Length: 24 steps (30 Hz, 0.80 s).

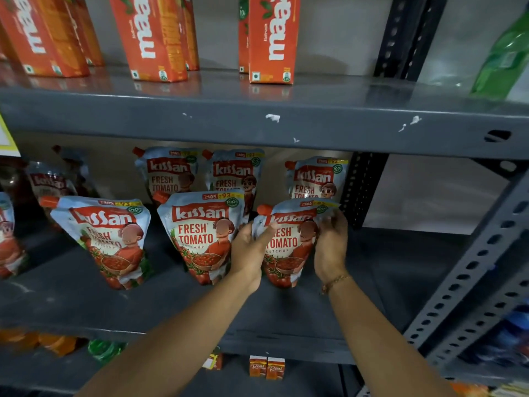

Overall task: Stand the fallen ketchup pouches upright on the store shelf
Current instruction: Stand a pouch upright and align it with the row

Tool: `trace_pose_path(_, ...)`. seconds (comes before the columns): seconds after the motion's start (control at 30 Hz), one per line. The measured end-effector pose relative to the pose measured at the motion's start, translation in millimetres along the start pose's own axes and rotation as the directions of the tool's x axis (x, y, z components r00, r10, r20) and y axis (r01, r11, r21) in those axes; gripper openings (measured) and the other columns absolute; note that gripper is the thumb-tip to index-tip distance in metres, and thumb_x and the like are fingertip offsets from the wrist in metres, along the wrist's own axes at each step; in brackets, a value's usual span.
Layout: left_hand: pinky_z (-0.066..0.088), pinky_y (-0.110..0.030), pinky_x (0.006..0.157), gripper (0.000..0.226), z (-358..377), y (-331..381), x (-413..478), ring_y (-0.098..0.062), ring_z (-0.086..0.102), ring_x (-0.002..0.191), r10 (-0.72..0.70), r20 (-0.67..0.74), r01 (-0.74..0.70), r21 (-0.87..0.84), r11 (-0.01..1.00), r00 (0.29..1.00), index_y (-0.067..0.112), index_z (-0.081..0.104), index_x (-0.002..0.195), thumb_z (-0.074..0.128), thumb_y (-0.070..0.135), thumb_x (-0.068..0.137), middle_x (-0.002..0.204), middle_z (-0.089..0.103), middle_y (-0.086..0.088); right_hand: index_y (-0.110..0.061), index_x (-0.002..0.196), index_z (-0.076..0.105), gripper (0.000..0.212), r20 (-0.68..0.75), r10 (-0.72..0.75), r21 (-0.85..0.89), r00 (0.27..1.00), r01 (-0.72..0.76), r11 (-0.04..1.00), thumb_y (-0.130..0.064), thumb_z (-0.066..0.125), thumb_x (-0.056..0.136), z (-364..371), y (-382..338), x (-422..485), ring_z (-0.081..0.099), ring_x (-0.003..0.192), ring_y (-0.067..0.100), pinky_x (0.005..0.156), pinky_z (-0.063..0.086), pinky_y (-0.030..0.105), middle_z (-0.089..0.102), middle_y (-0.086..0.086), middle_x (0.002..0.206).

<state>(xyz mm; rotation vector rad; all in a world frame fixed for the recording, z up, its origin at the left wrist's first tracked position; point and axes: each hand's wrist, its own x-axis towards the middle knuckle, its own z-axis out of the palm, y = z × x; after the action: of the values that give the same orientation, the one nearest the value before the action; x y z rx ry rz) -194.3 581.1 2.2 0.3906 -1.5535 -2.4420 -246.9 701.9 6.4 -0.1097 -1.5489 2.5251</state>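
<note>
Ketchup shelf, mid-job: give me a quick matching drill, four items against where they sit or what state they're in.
Items:
1. front right pouch
2. front middle pouch
3. orange cartons
4. green bottle

Places or states:
A. far right of the upper shelf
B. held between the left hand and right hand
C. upright, untouched by either grip
D. upper shelf, above the pouches

Pairs: 1-B, 2-C, 3-D, 4-A

We are reaching both arms forward, our left hand (249,253) and right hand (330,247) cupping inward, fingers curled, palms facing.
</note>
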Motion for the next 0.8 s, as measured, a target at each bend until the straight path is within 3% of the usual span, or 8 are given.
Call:
trace_pose_path(0.07, 0.051, -0.015, 0.047, 0.025, 7, 4, 2, -0.004, 0.073, 0.074, -0.045, -0.053, 0.042, -0.044, 0.998, 0.998, 0.012, 0.064, 0.104, 0.068, 0.026, 0.084, 0.098, 0.074, -0.003, -0.005, 0.109, 0.059, 0.024, 0.009, 0.036, 0.026, 0.999, -0.037, 0.999, -0.001, 0.044, 0.091, 2, -9, 6, 0.062, 0.082, 0.014, 0.067, 0.05, 0.023, 0.063, 0.002, 0.091)
trace_pose_path(0.17, 0.046, -0.014, 0.033, 0.012, 16, 9, 5, 0.0, 0.07, 0.054, -0.099, -0.125, 0.088, -0.091, 0.992, 0.987, 0.016, 0.063, 0.081, 0.068, 0.026, 0.084, 0.068, 0.076, 0.005, -0.012, 0.082, 0.059, 0.022, 0.019, 0.087, 0.148, 0.996, -0.088, 0.985, -0.001, 0.042, 0.093, 0, -18, 9, 0.057, 0.078, 0.015, 0.069, 0.05, 0.024, 0.059, 0.002, 0.083)
trace_pose_path(0.33, 0.042, -0.014, 0.026, 0.01, 34, 12, 7, 0.002, 0.065, 0.043, -0.117, -0.107, 0.105, -0.114, 0.988, 0.987, 0.019, 0.063, 0.076, 0.069, 0.022, 0.084, 0.05, 0.07, 0.014, -0.014, 0.073, 0.056, 0.03, -0.004, 0.063, 0.271, 0.998, -0.059, 0.961, -0.001, 0.039, 0.094, -17, -30, 10, 0.063, 0.067, 0.009, 0.054, 0.053, 0.016, 0.065, -0.001, 0.073)
trace_pose_path(0.43, 0.042, -0.016, 0.025, 0.012, 48, 9, 5, 0.001, 0.065, 0.041, -0.134, -0.083, 0.125, -0.104, 0.987, 0.988, 0.016, 0.063, 0.075, 0.069, 0.02, 0.083, 0.049, 0.07, 0.011, -0.014, 0.073, 0.056, 0.03, -0.075, 0.018, 0.26, 0.997, 0.002, 0.965, -0.002, 0.04, 0.094, -25, -35, 14, 0.066, 0.061, 0.006, 0.051, 0.053, 0.016, 0.065, 0.0, 0.072)
trace_pose_path(0.57, 0.046, -0.018, 0.028, 0.012, 61, 5, 5, -0.002, 0.065, 0.041, -0.158, -0.042, 0.154, -0.096, 0.983, 0.987, 0.014, 0.062, 0.075, 0.07, 0.02, 0.083, 0.062, 0.071, 0.003, -0.014, 0.07, 0.055, 0.032, -0.143, -0.061, 0.172, 0.988, 0.086, 0.981, -0.004, 0.037, 0.094, -33, -38, 20, 0.063, 0.047, 0.0, 0.044, 0.049, 0.013, 0.067, -0.009, 0.051)
trace_pose_path(0.7, 0.052, -0.025, 0.045, 0.012, 67, 4, 8, -0.004, 0.068, 0.046, -0.179, 0.001, 0.179, -0.048, 0.983, 0.984, 0.015, 0.062, 0.077, 0.07, 0.022, 0.083, 0.071, 0.071, 0.0, -0.016, 0.068, 0.053, 0.032, -0.16, -0.088, 0.138, 0.983, 0.111, 0.984, -0.003, 0.036, 0.093, -39, -39, 25, 0.062, 0.046, 0.001, 0.045, 0.05, 0.015, 0.065, -0.009, 0.051)
trace_pose_path(0.8, 0.052, -0.03, 0.056, 0.011, 66, 5, 11, -0.01, 0.069, 0.056, -0.175, 0.007, 0.175, -0.029, 0.984, 0.985, 0.015, 0.063, 0.078, 0.069, 0.022, 0.083, 0.077, 0.07, -0.002, -0.017, 0.073, 0.055, 0.03, -0.146, -0.087, 0.104, 0.986, 0.102, 0.989, -0.005, 0.036, 0.093, -38, -38, 25, 0.064, 0.055, 0.005, 0.052, 0.054, 0.02, 0.065, -0.003, 0.066)
